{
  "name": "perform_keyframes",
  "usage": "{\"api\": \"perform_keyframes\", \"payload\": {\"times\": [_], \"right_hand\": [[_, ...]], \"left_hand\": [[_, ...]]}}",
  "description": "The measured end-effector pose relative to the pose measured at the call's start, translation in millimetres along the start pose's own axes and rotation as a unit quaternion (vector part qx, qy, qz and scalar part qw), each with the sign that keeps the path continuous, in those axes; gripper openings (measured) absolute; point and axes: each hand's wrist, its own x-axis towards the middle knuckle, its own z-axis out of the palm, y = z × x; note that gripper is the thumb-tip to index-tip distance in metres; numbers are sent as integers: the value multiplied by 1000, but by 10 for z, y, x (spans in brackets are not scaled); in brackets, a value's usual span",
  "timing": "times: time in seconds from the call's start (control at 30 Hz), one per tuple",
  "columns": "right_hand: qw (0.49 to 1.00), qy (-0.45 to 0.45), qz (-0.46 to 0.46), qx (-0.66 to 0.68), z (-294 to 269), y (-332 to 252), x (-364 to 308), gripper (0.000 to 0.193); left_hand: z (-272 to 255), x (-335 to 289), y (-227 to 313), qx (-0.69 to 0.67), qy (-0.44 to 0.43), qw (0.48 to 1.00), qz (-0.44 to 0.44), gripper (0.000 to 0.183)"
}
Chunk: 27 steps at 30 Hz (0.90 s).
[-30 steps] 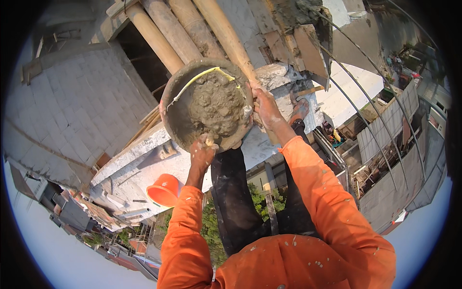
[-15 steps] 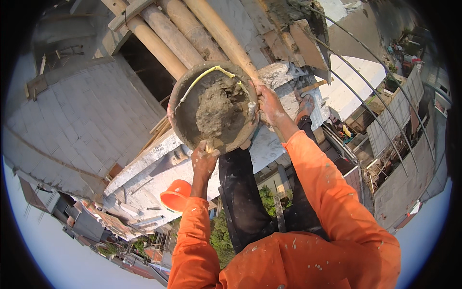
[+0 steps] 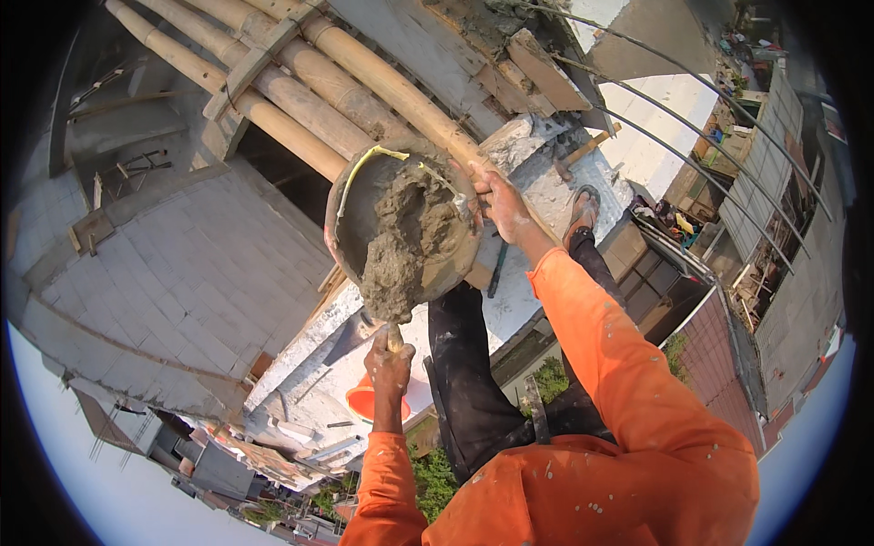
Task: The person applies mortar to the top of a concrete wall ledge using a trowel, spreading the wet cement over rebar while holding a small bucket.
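Observation:
A round bucket point(image 3: 339, 238) of wet grey mortar point(image 3: 435, 223) is in front of me, its mouth facing up and a pale yellow handle point(image 3: 364, 171) lying along the rim. My left hand point(image 3: 390, 364) is closed round the short wooden handle of a trowel point(image 3: 394, 338) at the bucket's near edge. A heap of mortar covers the trowel's blade. My right hand point(image 3: 505, 207) is closed round a bamboo pole point(image 3: 428, 114) beside the bucket's right rim, with its fingers close to that rim.
Several bamboo poles with a wooden crosspiece point(image 3: 250, 68) run off to the upper left. An orange bucket point(image 3: 361, 400) stands on the pale, mortar-spattered ledge point(image 3: 305, 369). Thin steel bars point(image 3: 692, 159) stick out at right. Roofs and greenery lie far below; my sandalled foot point(image 3: 583, 214) rests on the ledge.
My left hand has drawn the trowel toward me, bringing a heap of mortar to the bucket's near edge. A hollow now shows in the mortar. My right hand keeps its hold.

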Motion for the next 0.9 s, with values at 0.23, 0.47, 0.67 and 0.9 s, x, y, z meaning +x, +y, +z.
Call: {"api": "perform_keyframes", "payload": {"times": [0.23, 0.47, 0.67, 0.9], "right_hand": [[994, 80, 70, -40, -939, 331, -243, 62], [981, 123, 127, -75, -2844, 561, -1042, 73], [951, 214, 206, -86, -3860, 582, -1827, 77], [943, 221, 225, -109, -4031, 164, -2402, 74]], "left_hand": [[277, -496, 200, 50, -11, 997, -55, 33], [1144, -860, 1384, 60, -79, 995, -2, 31], [2135, -1023, 1587, 58, -157, 977, 133, 35], [2360, -1179, 2655, 1, -192, 980, 45, 40]]}}
